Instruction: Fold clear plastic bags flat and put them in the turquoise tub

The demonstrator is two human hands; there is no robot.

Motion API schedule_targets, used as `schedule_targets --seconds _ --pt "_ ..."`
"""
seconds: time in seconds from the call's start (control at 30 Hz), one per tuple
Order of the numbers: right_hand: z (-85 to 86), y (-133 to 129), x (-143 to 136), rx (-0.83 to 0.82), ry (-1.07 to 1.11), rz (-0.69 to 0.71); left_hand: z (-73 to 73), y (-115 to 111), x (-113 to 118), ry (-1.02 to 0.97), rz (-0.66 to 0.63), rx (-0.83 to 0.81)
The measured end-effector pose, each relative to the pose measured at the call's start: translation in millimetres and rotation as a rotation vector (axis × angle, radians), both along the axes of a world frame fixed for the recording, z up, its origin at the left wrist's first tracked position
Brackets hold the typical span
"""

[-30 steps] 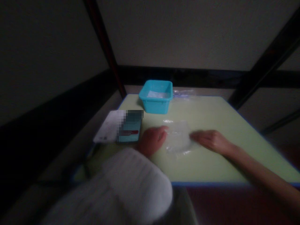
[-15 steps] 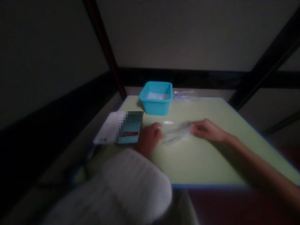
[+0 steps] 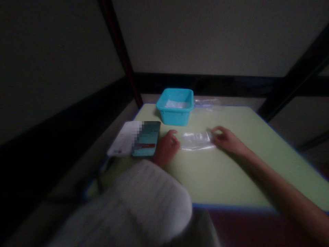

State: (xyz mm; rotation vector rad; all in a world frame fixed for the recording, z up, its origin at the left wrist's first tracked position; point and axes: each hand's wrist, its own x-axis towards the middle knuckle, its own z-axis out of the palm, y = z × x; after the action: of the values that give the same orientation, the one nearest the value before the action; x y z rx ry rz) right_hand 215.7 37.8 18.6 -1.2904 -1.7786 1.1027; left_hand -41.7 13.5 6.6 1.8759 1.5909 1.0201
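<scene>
A clear plastic bag (image 3: 197, 141) lies spread out flat over the pale green table (image 3: 221, 181), shiny along its edges. At its left end is my left hand (image 3: 168, 145), thumb and forefinger curved together at the bag's edge. My right hand (image 3: 224, 139) pinches the bag's right end between thumb and finger. Just left of my left hand lies a dark teal booklet or box (image 3: 147, 140) with a red strip, partly pixelated.
Behind the bag stands a turquoise basket (image 3: 176, 116) with white paper-like contents. More clear plastic (image 3: 207, 103) lies right of the basket. White sheets (image 3: 124, 139) rest at the table's left edge. A grey-clothed knee (image 3: 159, 202) rises in front.
The plastic was blurred and bunched between my hands; now it is flatter and wider. Both hands stay at its ends. The whole view has shifted slightly.
</scene>
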Motion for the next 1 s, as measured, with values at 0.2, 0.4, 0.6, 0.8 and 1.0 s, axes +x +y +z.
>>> schedule_targets --seconds 0.2,0.4,0.6,0.8,1.0 --pt "-3.9 -3 -4 0.106 -0.149 -0.092 -0.6 -3 1 0.033 0.000 0.000" --pt "-5.4 -8 -8 0.297 -0.408 -0.131 -4.6 -3 4 0.138 -0.012 0.036" --pt "-9.8 -10 -10 0.376 -0.580 -0.154 -5.3 -4 6 0.192 -0.003 0.053" --pt "-12.0 -11 -11 0.430 -0.697 -0.173 -5.6 -4 6 0.204 -0.033 0.080" --pt "-14.9 -9 -7 0.449 -0.784 -0.207 -7.5 -4 7 0.207 -0.045 0.091"
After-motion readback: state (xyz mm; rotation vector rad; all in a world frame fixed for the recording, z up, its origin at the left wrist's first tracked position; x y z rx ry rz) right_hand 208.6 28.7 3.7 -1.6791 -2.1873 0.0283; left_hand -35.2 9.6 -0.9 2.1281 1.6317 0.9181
